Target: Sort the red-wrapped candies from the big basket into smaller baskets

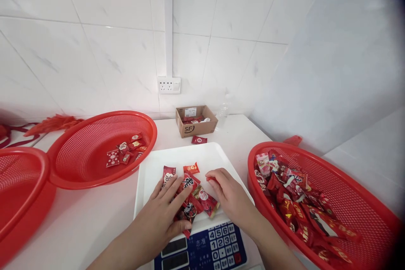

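My left hand lies with its fingers spread over several red snack packets on the white scale tray. Its thumb rests by a dark-and-red packet at the tray's front edge. My right hand is closed at the fingertips on a small red packet, mostly hidden by the fingers. Between the hands lies a red-and-gold packet, and an orange-red packet sits just behind the pile. Below the tray shows the scale's blue keypad panel.
On the right stands a red basket heaped with packets. Another red basket, at the left, holds several packets, and a third basket is partly in view. Behind the scale are a cardboard box and a loose red packet.
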Available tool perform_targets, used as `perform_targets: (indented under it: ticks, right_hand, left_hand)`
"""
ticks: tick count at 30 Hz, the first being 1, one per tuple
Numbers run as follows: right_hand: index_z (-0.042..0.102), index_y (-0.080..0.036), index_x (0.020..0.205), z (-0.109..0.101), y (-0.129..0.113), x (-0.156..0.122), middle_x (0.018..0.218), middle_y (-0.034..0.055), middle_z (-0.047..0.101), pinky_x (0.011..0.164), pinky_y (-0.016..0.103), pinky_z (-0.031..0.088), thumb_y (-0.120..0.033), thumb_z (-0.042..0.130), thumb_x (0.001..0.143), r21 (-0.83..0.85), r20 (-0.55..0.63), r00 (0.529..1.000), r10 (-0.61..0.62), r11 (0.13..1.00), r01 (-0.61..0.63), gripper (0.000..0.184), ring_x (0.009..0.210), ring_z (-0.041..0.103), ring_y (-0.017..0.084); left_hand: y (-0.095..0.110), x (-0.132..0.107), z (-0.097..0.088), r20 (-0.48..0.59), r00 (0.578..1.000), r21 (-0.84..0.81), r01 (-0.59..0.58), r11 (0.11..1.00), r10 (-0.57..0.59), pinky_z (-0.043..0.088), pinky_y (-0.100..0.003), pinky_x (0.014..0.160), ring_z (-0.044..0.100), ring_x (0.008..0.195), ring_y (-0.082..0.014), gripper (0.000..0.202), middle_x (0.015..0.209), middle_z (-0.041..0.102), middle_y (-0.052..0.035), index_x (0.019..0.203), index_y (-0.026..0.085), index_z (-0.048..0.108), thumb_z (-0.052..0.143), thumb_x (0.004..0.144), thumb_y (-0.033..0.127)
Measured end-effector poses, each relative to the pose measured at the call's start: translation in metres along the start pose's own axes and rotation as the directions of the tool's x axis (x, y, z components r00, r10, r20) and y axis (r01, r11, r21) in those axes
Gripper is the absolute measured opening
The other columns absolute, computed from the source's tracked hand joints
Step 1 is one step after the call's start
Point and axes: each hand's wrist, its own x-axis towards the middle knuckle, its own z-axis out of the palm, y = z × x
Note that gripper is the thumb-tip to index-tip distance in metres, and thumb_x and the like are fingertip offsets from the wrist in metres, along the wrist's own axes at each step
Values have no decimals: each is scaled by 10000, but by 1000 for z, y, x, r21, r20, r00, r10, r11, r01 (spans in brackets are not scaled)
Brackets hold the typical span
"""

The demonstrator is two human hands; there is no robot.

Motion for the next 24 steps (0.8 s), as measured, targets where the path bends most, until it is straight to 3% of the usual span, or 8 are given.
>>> perform_targets:
  ticks: [2, 5, 9, 18, 24]
  right_hand:
    - [516, -226, 993, -7, -6, -5, 974, 49, 568, 798, 324, 440, -241, 325, 944, 103, 35, 999, -1, 995, -3, 198, 895, 543, 170]
    - [531, -232, 944, -17, -17, -12, 911, 15, 587, 759, 278, 432, -272, 329, 952, 202, 181, 983, -14, 979, -24, 206, 834, 547, 144]
    - [540, -222, 906, -20, -24, -16, 839, 1, 590, 719, 263, 420, -278, 331, 953, 170, 307, 952, -15, 985, -39, 221, 770, 539, 133]
    - [553, -231, 950, -5, -17, -8, 871, 11, 611, 741, 284, 443, -269, 320, 946, 205, 146, 989, -23, 979, -7, 236, 797, 564, 151]
    - [557, -223, 972, -1, -9, -14, 856, 27, 638, 696, 279, 473, -334, 337, 934, 249, -31, 998, 63, 967, -54, 250, 765, 594, 158]
  left_hand:
    - [0, 0, 0, 19, 1000, -7, 10, 1000, -10, 222, -563, 1070, 127, 1369, -292, 630, 1499, 212, -91, 1426, 299, 206, 321, 876, 583]
    - [0, 0, 0, 20, 1000, -18, 10, 1000, -10, 212, -561, 1073, 119, 1371, -289, 629, 1502, 203, -90, 1427, 300, 199, 327, 878, 578]
    - [0, 1, 2, 9, 1000, -19, 12, 1000, -12, 203, -568, 1073, 135, 1370, -292, 629, 1495, 224, -99, 1424, 291, 216, 350, 876, 569]
    - [4, 0, -4, 4, 1000, -36, 7, 999, -7, 223, -576, 1065, 142, 1370, -298, 623, 1491, 232, -104, 1428, 291, 199, 374, 884, 537]
    - [2, 2, -3, -8, 1000, -40, 12, 999, -12, 227, -574, 1066, 174, 1364, -296, 587, 1481, 272, -82, 1401, 296, 282, 408, 876, 526]
